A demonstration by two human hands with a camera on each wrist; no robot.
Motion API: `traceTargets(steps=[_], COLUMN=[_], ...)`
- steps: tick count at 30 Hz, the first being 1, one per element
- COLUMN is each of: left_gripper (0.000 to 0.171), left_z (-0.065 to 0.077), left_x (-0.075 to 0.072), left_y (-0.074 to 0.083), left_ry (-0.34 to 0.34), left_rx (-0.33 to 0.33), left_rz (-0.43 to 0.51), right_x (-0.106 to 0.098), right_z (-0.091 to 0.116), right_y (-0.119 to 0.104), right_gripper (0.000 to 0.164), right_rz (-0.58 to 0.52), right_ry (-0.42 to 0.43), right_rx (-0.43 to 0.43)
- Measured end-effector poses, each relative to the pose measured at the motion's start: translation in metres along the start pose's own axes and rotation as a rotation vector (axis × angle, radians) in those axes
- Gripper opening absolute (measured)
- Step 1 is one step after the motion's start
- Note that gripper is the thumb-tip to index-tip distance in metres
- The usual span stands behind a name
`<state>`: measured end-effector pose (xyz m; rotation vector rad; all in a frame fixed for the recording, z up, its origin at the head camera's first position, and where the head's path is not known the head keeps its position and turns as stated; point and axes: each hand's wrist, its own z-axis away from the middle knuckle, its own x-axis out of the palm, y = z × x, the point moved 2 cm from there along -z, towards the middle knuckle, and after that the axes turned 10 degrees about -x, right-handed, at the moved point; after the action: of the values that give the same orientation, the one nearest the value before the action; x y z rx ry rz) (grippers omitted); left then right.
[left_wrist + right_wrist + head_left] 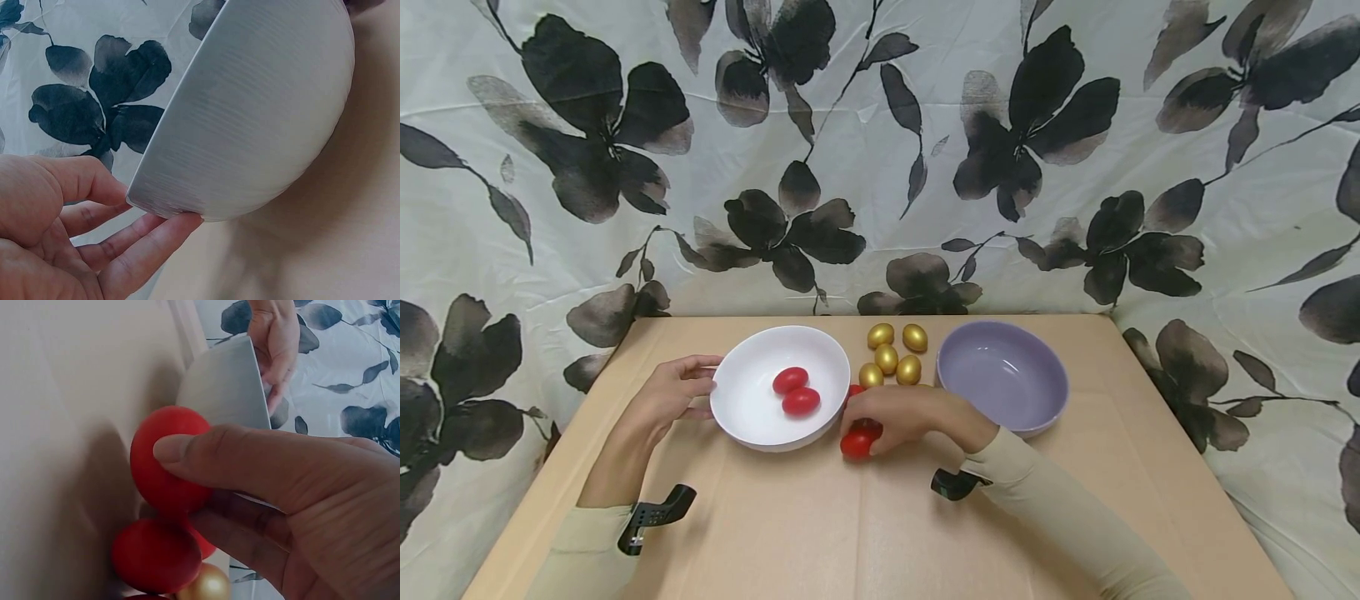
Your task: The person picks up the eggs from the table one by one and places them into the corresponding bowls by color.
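My left hand (pixel 677 392) is at the left side of a white bowl (pixel 737 425), thumb tip at the rim and straight fingertips against the outer wall. Two red eggs (pixel 801 402) lie inside the bowl. Just right of it, my right hand (pixel 898 414) pinches a red egg (pixel 164 472) between thumb and fingers, low over the table. Other red eggs (pixel 156 556) sit close beside and under this hand, partly hidden by it. In the right wrist view the held egg overlaps the bowl's outer wall.
Several golden eggs (pixel 886 359) cluster behind the right hand, between the bowls. A purple bowl (pixel 1002 379) stands to their right, with the right forearm passing in front of it. The light wooden table (pixel 775 533) ends at a flowered cloth (pixel 865 150).
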<state>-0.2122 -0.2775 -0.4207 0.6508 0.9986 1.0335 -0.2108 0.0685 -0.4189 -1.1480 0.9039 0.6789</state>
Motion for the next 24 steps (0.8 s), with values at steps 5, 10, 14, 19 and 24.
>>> traceTargets(steps=[5, 10, 14, 19, 24], left_gripper=[0.052, 0.053, 0.053, 0.053, 0.054], left_z=[0.0, -0.001, -0.001, -0.001, 0.002], left_x=[0.0, 0.0, 0.0, 0.0, 0.0], left_y=[0.0, 0.0, -0.001, -0.002, -0.001], left_ry=[0.002, 0.001, -0.002, 0.002, 0.005], left_rx=[0.001, -0.001, -0.004, -0.004, 0.012], left_rz=[0.0, -0.002, -0.002, -0.005, -0.014], right_x=[-0.005, -0.006, -0.007, -0.011, -0.015], right_z=[0.005, 0.007, 0.008, 0.012, 0.017], right_y=[0.003, 0.007, 0.009, 0.01, 0.012], right_gripper=[0.041, 0.042, 0.043, 0.044, 0.044], right_rz=[-0.048, -0.096, -0.129, -0.193, -0.259], right_ry=[0.029, 0.044, 0.062, 0.091, 0.124], right_rx=[0.003, 0.007, 0.009, 0.026, 0.038])
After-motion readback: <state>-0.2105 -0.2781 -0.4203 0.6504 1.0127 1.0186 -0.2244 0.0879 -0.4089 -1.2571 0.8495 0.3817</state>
